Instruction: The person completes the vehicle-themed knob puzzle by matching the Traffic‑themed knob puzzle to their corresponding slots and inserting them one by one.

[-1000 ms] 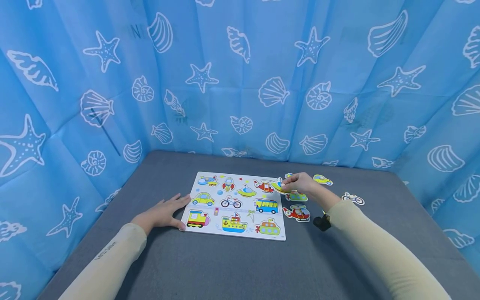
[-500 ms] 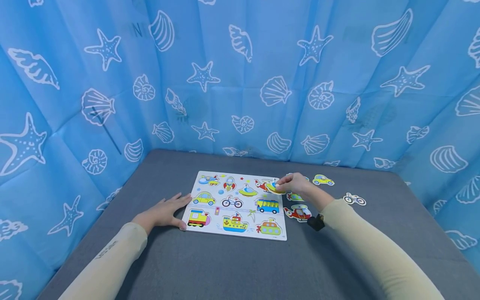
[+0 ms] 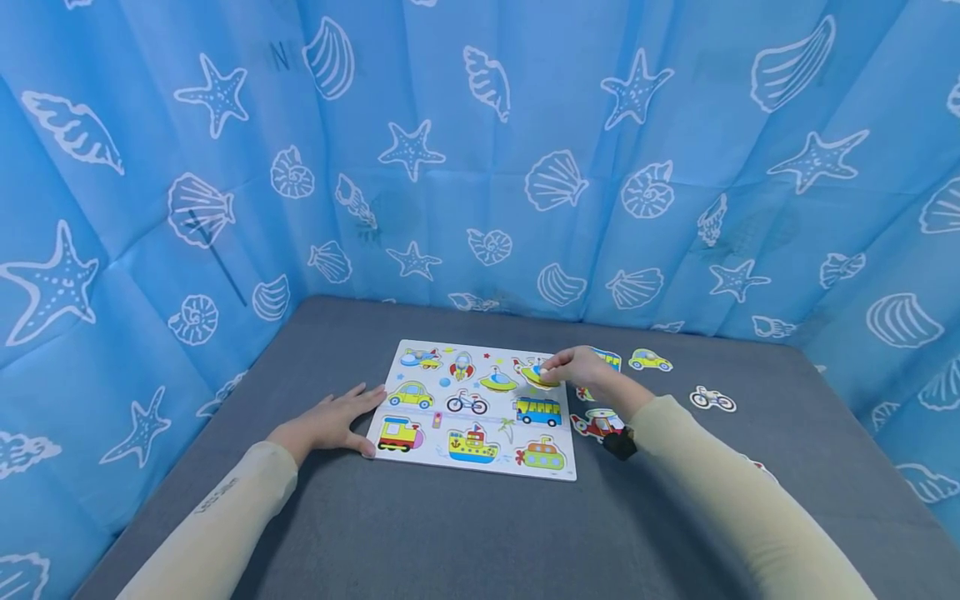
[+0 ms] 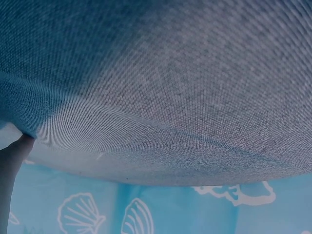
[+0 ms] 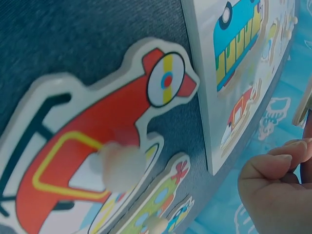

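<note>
My right hand [image 3: 579,368] pinches a yellow-green flying saucer puzzle piece [image 3: 534,377] by its knob. In the head view the piece covers much of the red helicopter picture at the board's upper right. The puzzle board [image 3: 435,463], white with printed vehicles, lies on the table. At its left edge rests my left hand [image 3: 333,423], fingers and thumb spread. The printed saucer [image 3: 498,381] shows just left of the held piece. In the right wrist view, only an edge of that piece [image 5: 303,103] appears above the curled fingers.
Loose knobbed pieces lie right of the board: a red helicopter [image 5: 92,161], a submarine [image 5: 158,200], a bus [image 3: 609,358], a yellow car [image 3: 650,360] and a bicycle [image 3: 712,399]. Another piece [image 3: 761,468] is mostly hidden by the right sleeve. A blue curtain [image 3: 450,208] hangs behind the grey table [image 3: 420,533].
My right hand has carried the saucer piece left, from the board's right edge to over the helicopter picture. My left hand stays at the board's left edge.
</note>
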The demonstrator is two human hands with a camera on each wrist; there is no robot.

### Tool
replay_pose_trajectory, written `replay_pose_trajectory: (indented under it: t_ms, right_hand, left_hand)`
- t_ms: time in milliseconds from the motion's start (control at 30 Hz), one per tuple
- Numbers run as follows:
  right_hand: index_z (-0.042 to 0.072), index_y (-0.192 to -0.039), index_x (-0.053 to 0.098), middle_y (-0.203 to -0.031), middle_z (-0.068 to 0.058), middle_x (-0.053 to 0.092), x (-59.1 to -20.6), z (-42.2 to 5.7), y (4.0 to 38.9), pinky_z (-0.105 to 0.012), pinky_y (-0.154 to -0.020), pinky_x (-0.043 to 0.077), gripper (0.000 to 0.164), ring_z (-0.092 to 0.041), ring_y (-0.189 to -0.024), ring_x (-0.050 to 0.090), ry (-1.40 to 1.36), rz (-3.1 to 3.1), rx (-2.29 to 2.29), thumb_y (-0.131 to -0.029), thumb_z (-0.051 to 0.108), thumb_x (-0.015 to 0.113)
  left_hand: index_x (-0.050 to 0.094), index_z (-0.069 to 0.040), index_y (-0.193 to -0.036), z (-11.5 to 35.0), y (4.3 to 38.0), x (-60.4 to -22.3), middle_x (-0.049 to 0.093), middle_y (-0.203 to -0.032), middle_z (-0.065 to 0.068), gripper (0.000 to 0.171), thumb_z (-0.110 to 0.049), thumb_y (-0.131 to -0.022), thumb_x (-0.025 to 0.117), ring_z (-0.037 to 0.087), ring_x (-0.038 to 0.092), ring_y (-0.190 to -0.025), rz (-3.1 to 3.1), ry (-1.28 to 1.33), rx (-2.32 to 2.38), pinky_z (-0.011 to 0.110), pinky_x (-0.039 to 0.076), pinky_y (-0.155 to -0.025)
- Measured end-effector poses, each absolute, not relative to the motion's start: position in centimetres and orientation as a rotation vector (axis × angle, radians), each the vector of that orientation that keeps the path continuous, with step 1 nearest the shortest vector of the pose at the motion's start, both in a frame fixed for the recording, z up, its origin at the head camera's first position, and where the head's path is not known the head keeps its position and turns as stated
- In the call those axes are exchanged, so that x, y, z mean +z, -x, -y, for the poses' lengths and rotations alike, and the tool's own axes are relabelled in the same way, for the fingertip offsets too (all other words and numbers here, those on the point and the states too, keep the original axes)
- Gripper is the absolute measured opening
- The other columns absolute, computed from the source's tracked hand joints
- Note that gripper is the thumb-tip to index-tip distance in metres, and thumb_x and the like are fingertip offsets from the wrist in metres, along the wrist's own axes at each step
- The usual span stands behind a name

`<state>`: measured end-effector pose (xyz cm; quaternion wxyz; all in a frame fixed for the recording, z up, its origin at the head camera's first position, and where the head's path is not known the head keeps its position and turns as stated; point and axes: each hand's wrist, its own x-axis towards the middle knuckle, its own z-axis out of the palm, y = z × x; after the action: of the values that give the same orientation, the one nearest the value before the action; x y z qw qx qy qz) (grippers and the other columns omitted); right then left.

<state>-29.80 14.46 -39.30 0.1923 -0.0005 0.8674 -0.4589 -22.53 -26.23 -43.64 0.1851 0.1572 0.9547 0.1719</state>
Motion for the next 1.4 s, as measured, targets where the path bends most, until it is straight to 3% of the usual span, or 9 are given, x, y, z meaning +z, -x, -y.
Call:
replay_pose_trajectory:
  t_ms: [400, 633, 867, 1100, 1400]
  right_hand:
    - [0.002, -0.109, 0.069, -0.121, -0.014, 0.06, -40.0, -12.9, 30.1, -0.057, -0.109, 0.029, 0.02, -0.032, -0.125, 0.044, -0.025, -2.388, -1.314, -0.092, 0.014, 0.069]
    - [0.003, -0.107, 0.069, -0.113, -0.012, 0.063, -40.3, -12.0, 30.3, -0.055, -0.105, 0.034, 0.018, -0.03, -0.116, 0.051, -0.027, -2.392, -1.3, -0.093, 0.014, 0.068]
    - [0.006, -0.102, 0.071, -0.113, -0.01, 0.063, -40.5, -11.3, 30.4, -0.054, -0.104, 0.035, 0.014, -0.028, -0.111, 0.049, -0.056, -2.392, -1.289, -0.092, 0.015, 0.069]
    - [0.004, -0.1, 0.071, -0.111, -0.011, 0.062, -40.8, -10.7, 30.6, -0.041, -0.088, 0.041, 0.012, -0.026, -0.103, 0.05, -0.031, -2.392, -1.314, -0.09, 0.011, 0.071]
    - [0.002, -0.097, 0.07, -0.108, -0.012, 0.06, -40.9, -9.5, 30.8, -0.035, -0.083, 0.042, 0.01, -0.026, -0.099, 0.051, -0.066, -2.37, -1.333, -0.089, 0.007, 0.071]
  left_hand:
    - [0.023, -0.011, -0.155, 26.2, 22.6, -43.7, 0.023, -0.159, 0.014, 0.11, -0.061, -0.072, 0.076, 0.038, 0.01, -0.146, -2.686, -0.444, 0.477, 0.067, 0.008, -0.11]
    - [0.024, -0.01, -0.155, 26.2, 22.5, -43.6, 0.023, -0.159, 0.015, 0.109, -0.059, -0.072, 0.076, 0.039, 0.011, -0.146, -2.689, -0.456, 0.485, 0.068, 0.009, -0.109]
    - [0.024, -0.012, -0.155, 26.3, 22.7, -43.8, 0.023, -0.159, 0.012, 0.109, -0.059, -0.073, 0.076, 0.038, 0.01, -0.146, -2.695, -0.434, 0.47, 0.067, 0.008, -0.11]
    - [0.025, -0.01, -0.155, 26.2, 22.6, -43.4, 0.022, -0.159, 0.012, 0.109, -0.059, -0.072, 0.076, 0.038, 0.011, -0.146, -2.702, -0.46, 0.457, 0.068, 0.01, -0.109]
    - [0.025, -0.009, -0.154, 26.2, 22.4, -43.4, 0.023, -0.159, 0.012, 0.109, -0.059, -0.072, 0.076, 0.039, 0.012, -0.146, -2.702, -0.47, 0.459, 0.068, 0.01, -0.109]
